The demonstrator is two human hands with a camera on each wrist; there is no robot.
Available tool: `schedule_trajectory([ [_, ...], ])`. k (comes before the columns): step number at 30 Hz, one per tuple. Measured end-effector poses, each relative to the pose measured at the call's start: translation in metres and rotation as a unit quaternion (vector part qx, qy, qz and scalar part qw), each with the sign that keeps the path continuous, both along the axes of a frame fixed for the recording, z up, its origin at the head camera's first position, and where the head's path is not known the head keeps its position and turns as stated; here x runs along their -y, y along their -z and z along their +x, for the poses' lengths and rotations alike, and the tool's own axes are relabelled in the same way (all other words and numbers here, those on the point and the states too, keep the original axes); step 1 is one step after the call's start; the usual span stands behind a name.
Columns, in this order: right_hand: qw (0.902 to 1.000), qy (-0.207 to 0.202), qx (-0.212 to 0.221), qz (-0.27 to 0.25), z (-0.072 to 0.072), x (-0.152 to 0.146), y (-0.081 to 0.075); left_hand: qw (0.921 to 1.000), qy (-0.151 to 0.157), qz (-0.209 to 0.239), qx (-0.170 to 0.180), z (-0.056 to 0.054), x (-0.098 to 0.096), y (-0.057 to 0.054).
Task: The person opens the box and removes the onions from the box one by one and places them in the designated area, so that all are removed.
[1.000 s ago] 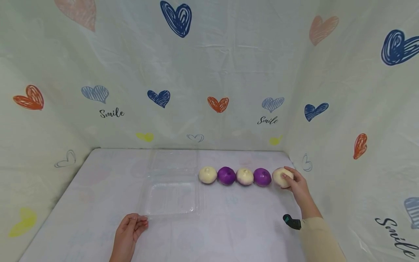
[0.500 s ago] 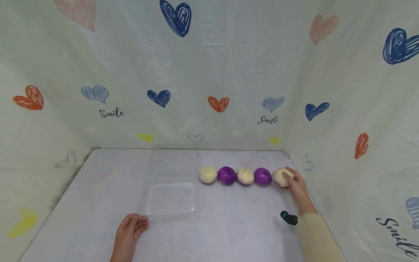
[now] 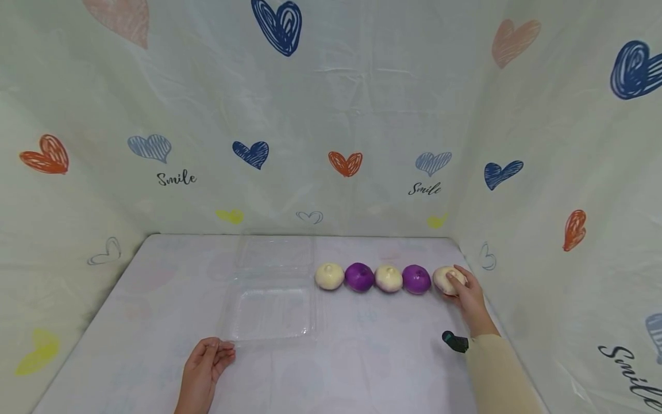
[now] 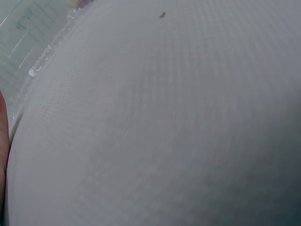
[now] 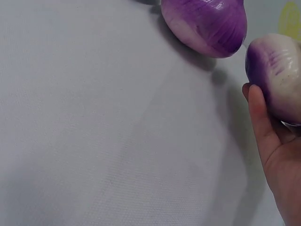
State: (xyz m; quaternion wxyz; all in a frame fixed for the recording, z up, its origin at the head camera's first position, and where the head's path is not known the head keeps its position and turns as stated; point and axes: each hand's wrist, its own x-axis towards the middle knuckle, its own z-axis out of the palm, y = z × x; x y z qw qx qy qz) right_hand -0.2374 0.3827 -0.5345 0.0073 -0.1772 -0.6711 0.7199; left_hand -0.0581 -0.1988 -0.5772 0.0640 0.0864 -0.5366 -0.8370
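In the head view my right hand holds a whitish turnip at the right end of a row. Its purple side shows in the right wrist view, where my thumb and fingers grip the turnip. Just left of it sits a purple-topped turnip, with a small gap between the two. My left hand is at the near left corner of a clear plastic container, fingers curled, seeming to pinch its rim. Only a sliver of the left hand shows in the left wrist view.
Along the row stand another pale turnip, a purple one and a pale one near the container. The container's lid lies folded back toward the rear. A heart-printed curtain encloses the white table.
My right forearm has shifted slightly left and the view has tilted a little. The right hand still holds the end turnip; the left hand keeps its place at the container.
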Motion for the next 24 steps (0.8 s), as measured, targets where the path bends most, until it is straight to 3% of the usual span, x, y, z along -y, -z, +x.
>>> schedule_trajectory([
  [9, 0.9973, 0.033, -0.025, 0.061, -0.004, -0.002, 0.008, 1.0000, -0.001, -0.004, 0.007, -0.001, 0.000, 0.001],
  [19, 0.9964, 0.062, -0.003, 0.058, -0.002, 0.001, 0.013, 0.9996, -0.004, -0.012, 0.024, -0.002, -0.001, 0.000],
  [24, 0.9940, 0.085, -0.014, 0.066, -0.004, 0.002, 0.018, 0.9995, -0.004, -0.014, 0.027, -0.002, -0.001, -0.001],
])
